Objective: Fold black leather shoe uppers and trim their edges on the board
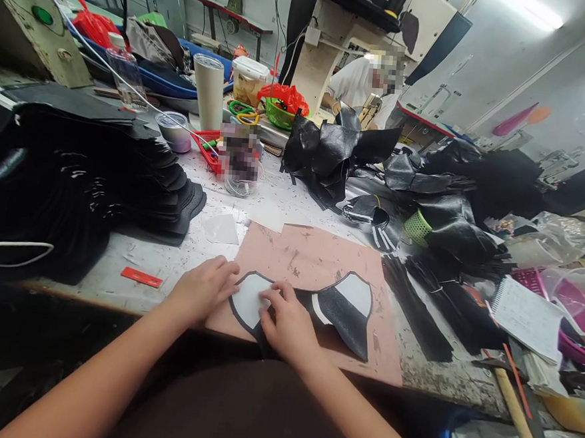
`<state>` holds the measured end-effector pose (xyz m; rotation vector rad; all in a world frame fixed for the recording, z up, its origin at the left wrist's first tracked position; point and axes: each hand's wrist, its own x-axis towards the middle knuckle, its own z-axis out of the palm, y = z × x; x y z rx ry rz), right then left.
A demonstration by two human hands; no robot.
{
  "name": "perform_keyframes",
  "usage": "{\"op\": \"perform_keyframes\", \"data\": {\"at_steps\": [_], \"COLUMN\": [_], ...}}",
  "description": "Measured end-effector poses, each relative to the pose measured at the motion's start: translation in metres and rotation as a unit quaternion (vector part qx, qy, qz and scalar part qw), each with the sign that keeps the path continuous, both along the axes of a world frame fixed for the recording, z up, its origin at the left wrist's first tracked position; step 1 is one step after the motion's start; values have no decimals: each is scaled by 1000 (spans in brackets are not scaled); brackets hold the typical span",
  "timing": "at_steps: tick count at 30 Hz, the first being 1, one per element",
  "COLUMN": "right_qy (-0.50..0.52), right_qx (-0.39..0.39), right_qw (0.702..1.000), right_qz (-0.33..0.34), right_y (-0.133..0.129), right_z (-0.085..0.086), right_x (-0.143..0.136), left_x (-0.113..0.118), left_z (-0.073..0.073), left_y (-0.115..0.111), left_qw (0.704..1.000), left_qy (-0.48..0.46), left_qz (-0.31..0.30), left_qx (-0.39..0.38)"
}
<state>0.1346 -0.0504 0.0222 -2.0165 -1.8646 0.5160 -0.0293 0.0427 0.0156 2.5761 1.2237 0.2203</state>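
A black leather-like cut piece with pale patches at both ends lies on a pinkish-brown board in front of me. My left hand is at its left edge, fingers bent and close together on the rim. On the left pale patch rest the fingertips of my right hand, with its thumb and fingers apart. The right end of the piece curls up a little, and a white strip crosses it. Part of the piece is hidden under my right hand.
A tall stack of black pieces stands at the left, near a red strip. Black strips, a notebook and a hammer lie at the right. Further back are a tumbler, a sewing machine and another person.
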Motion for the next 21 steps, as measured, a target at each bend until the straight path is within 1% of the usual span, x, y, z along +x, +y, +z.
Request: {"op": "perform_keyframes", "data": {"at_steps": [2, 4, 6, 8, 10, 12, 13, 14, 16, 17, 18, 20, 21], "right_qy": [-40, -70, -99, -124, -127, -98, -80, -65, -60, -69, -81, -108, -120], "right_qx": [-18, -37, -45, -29, 9, 76, 118, 161, 223, 232, 227, 192, 168], "right_qw": [999, 996, 992, 989, 986, 982, 981, 981, 972, 964, 957, 952, 950], "right_qz": [25, 46, 59, 69, 107, 143, 131, 92, -46, -113, -162, -214, -235], "right_y": [0, 0, -2, -8, -17, -29, -35, -40, -51, -55, -59, -65, -67], "right_z": [3, 5, 5, 5, 7, 10, 12, 14, 13, 11, 8, 2, -1], "right_x": [-1, -3, -5, -5, -1, 10, 19, 28, 51, 64, 77, 105, 120], "left_x": [-10, -18, -23, -26, -28, -27, -24, -17, 6, 22, 40, 77, 94], "left_z": [-6, -11, -12, -7, 1, 8, 10, 11, 10, 10, 9, 8, 9], "left_y": [1, -2, -6, -10, -12, -9, -7, -4, 0, 0, -3, -10, -14], "left_qw": [997, 992, 990, 989, 989, 986, 984, 982, 978, 978, 980, 983, 982], "left_qy": [-20, -13, 7, 18, 16, 5, -1, -12, -47, -66, -83, -94, -83], "left_qz": [-64, -98, -96, -87, -88, -92, -86, -79, -81, -93, -111, -152, -167], "left_qx": [36, 76, 105, 116, 122, 138, 155, 171, 186, 173, 145, 51, 4]}}
